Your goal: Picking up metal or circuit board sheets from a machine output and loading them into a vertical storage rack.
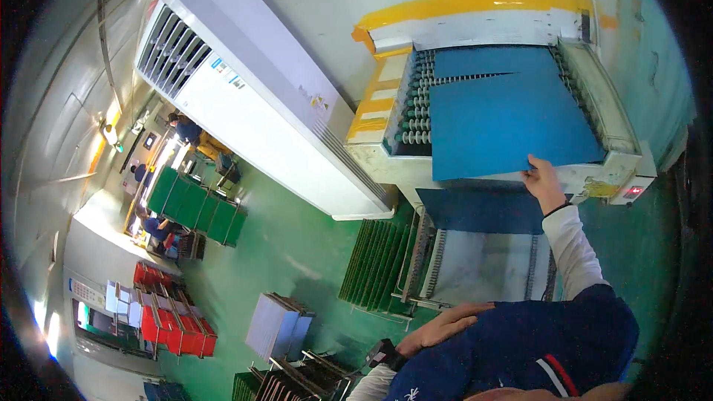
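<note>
The blue sheet (509,125) on the rollers (417,123) is pinched at its near edge by the right hand (545,184); the left hand (440,328) is laid flat, fingers together. Light, fairly stiff handling is expected, best gripped by edges.

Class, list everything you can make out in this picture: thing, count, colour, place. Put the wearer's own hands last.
Front blue sheet: one, blue, on the roller machine
Rear blue sheet: one, blue, behind it
Roller machine: one, whitish, upper right
Dark sheet: one, dark blue, below the machine's front
Air conditioner: one, white, upper centre
Yellow tape: several strips, yellow, around the machine
Green panels: many, green, below the air conditioner
Pale panels: uncountable, pale, lower centre-left
Red stacks: several, red, lower left
People: at least three, dark tops, left background
Floor: green, centre
Left hand: one, bare, against dark clothing
Right hand: one, bare, at the front sheet's near edge
</note>
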Action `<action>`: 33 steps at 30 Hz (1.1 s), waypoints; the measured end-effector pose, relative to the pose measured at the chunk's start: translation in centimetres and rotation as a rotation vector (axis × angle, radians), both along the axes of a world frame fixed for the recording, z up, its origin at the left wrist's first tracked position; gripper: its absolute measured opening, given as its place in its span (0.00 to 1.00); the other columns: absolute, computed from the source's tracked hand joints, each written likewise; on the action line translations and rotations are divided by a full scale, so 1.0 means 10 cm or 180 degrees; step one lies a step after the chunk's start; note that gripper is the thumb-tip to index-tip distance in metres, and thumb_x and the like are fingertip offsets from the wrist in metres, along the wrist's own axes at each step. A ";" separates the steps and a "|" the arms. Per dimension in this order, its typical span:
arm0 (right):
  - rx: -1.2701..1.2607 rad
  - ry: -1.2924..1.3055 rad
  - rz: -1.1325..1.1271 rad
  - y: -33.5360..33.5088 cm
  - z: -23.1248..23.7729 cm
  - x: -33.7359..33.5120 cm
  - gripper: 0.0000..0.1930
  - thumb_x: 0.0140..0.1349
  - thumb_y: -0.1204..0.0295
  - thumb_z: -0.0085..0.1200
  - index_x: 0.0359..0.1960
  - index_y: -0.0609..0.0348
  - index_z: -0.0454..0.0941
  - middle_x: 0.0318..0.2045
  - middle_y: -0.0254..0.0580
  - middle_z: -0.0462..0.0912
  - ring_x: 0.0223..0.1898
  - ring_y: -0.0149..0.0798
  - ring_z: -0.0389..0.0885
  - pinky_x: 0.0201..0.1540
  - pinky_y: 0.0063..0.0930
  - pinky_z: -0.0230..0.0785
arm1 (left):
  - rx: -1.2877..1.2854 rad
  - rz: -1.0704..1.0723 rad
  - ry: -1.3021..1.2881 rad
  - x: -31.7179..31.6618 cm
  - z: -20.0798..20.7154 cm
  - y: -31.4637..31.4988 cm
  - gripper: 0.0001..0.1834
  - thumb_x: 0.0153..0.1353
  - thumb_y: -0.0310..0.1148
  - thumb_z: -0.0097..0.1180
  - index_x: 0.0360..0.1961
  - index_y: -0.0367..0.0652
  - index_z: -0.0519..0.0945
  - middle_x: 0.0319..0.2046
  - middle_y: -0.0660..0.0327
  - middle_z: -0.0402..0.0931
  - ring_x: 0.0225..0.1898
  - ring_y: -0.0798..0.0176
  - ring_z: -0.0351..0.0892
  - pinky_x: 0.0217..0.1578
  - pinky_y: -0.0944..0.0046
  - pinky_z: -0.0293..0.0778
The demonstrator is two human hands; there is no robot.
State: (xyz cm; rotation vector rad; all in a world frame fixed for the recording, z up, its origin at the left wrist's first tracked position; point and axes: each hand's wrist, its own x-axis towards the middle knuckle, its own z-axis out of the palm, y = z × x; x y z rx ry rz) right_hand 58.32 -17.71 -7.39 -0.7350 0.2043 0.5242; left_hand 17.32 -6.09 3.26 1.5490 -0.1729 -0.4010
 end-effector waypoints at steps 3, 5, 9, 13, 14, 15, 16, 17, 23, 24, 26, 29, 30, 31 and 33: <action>-0.0180 0.0348 0.0235 0.16 0.32 -0.24 0.07 0.57 0.71 0.56 0.33 0.55 0.70 0.32 0.38 0.75 0.35 0.38 0.74 0.39 0.31 0.69 | 0.0029 0.0091 -0.0028 0.03 -0.03 0.04 0.27 0.67 0.44 0.38 0.61 0.38 0.61 0.62 0.53 0.58 0.65 0.57 0.53 0.64 0.60 0.47; -0.0236 0.0441 0.0345 0.11 0.23 -0.23 0.07 0.57 0.70 0.56 0.33 0.54 0.70 0.31 0.39 0.75 0.35 0.38 0.74 0.37 0.31 0.69 | -0.0095 0.0111 0.0088 0.07 -0.03 0.04 0.26 0.67 0.43 0.38 0.61 0.38 0.61 0.62 0.53 0.58 0.64 0.56 0.54 0.64 0.60 0.47; -0.0348 0.0467 0.0504 0.13 0.11 -0.18 0.09 0.57 0.66 0.57 0.32 0.53 0.69 0.29 0.40 0.75 0.31 0.38 0.74 0.34 0.30 0.69 | -0.0040 0.0087 0.0219 0.16 0.03 0.05 0.26 0.67 0.42 0.38 0.61 0.38 0.62 0.62 0.53 0.58 0.64 0.56 0.54 0.63 0.61 0.47; -0.0437 0.0477 0.0664 0.17 0.13 -0.18 0.10 0.57 0.65 0.57 0.32 0.53 0.69 0.28 0.40 0.76 0.30 0.37 0.74 0.33 0.31 0.69 | -0.0137 0.0118 0.0125 0.18 -0.01 0.04 0.25 0.68 0.41 0.37 0.60 0.37 0.62 0.62 0.53 0.59 0.64 0.57 0.54 0.63 0.61 0.48; -0.0457 0.0455 0.0687 0.19 0.12 -0.20 0.10 0.57 0.65 0.57 0.32 0.53 0.70 0.28 0.40 0.76 0.29 0.36 0.74 0.32 0.30 0.69 | -0.0177 0.0112 0.0194 0.20 -0.01 0.04 0.25 0.68 0.41 0.37 0.60 0.36 0.63 0.61 0.53 0.59 0.64 0.57 0.54 0.63 0.61 0.48; -0.0476 0.0431 0.0720 0.20 0.12 -0.21 0.10 0.57 0.65 0.57 0.33 0.53 0.70 0.28 0.39 0.76 0.29 0.35 0.74 0.31 0.29 0.68 | -0.0170 0.0166 0.0201 0.22 0.00 0.04 0.25 0.68 0.41 0.37 0.60 0.36 0.63 0.61 0.53 0.59 0.64 0.57 0.54 0.63 0.61 0.48; -0.0463 0.0433 0.0822 0.23 0.14 -0.25 0.10 0.57 0.65 0.57 0.33 0.53 0.70 0.28 0.39 0.76 0.29 0.35 0.74 0.31 0.29 0.68 | -0.0271 0.0145 0.0186 0.22 0.04 0.04 0.25 0.68 0.42 0.37 0.60 0.36 0.63 0.61 0.52 0.59 0.64 0.58 0.55 0.63 0.61 0.49; -0.0441 0.0359 0.0768 0.26 0.17 -0.27 0.10 0.56 0.64 0.57 0.33 0.53 0.70 0.27 0.39 0.76 0.28 0.35 0.74 0.30 0.27 0.67 | -0.0364 0.0153 0.0166 0.22 0.05 0.06 0.26 0.68 0.42 0.37 0.60 0.35 0.63 0.61 0.52 0.60 0.63 0.58 0.56 0.63 0.61 0.49; -0.0314 0.0123 0.0644 0.20 0.04 -0.20 0.10 0.55 0.63 0.59 0.30 0.52 0.72 0.24 0.36 0.76 0.25 0.31 0.75 0.26 0.23 0.67 | -0.0048 -0.0072 0.0204 0.28 -0.25 0.08 0.25 0.68 0.43 0.38 0.58 0.36 0.65 0.59 0.52 0.62 0.61 0.55 0.58 0.62 0.58 0.51; -0.0390 0.0154 0.0678 0.18 -0.01 -0.18 0.10 0.57 0.63 0.58 0.29 0.52 0.72 0.24 0.36 0.76 0.25 0.31 0.75 0.26 0.22 0.67 | -0.0037 0.0051 0.0198 0.28 -0.28 0.08 0.25 0.68 0.43 0.38 0.58 0.36 0.65 0.59 0.52 0.62 0.61 0.55 0.58 0.62 0.58 0.51; -0.0331 0.0165 0.0766 0.20 -0.03 -0.17 0.10 0.56 0.62 0.59 0.30 0.52 0.73 0.25 0.35 0.77 0.25 0.29 0.74 0.26 0.22 0.66 | -0.0286 0.0022 -0.0016 0.28 -0.26 0.07 0.24 0.67 0.43 0.39 0.55 0.35 0.67 0.56 0.52 0.66 0.58 0.55 0.63 0.60 0.58 0.56; -0.0282 0.0220 0.0821 0.19 -0.16 -0.07 0.11 0.54 0.62 0.60 0.32 0.52 0.73 0.25 0.34 0.78 0.25 0.27 0.74 0.26 0.21 0.66 | -0.0287 0.0108 0.0161 0.25 -0.16 0.06 0.23 0.67 0.42 0.40 0.54 0.34 0.68 0.53 0.52 0.68 0.57 0.57 0.64 0.58 0.59 0.58; -0.0295 0.0263 0.0838 0.19 -0.22 -0.03 0.12 0.54 0.62 0.60 0.33 0.51 0.73 0.26 0.35 0.78 0.25 0.27 0.74 0.26 0.21 0.67 | -0.0285 0.0139 0.0146 0.25 -0.17 0.07 0.23 0.67 0.42 0.40 0.54 0.34 0.68 0.53 0.52 0.68 0.57 0.57 0.64 0.58 0.59 0.58; -0.0340 0.0122 0.0929 0.24 -0.07 -0.12 0.13 0.54 0.61 0.60 0.35 0.52 0.73 0.28 0.34 0.78 0.26 0.26 0.74 0.28 0.20 0.67 | -0.0306 0.0140 0.0166 0.24 -0.20 0.08 0.23 0.67 0.42 0.40 0.54 0.34 0.68 0.53 0.52 0.68 0.57 0.57 0.64 0.58 0.59 0.58; -0.0393 0.0113 0.0879 0.28 0.04 -0.19 0.12 0.55 0.60 0.59 0.31 0.52 0.72 0.27 0.35 0.78 0.25 0.27 0.74 0.26 0.20 0.67 | -0.0327 0.0134 0.0179 0.25 -0.24 0.09 0.23 0.67 0.42 0.41 0.53 0.34 0.68 0.52 0.52 0.69 0.56 0.57 0.64 0.58 0.60 0.59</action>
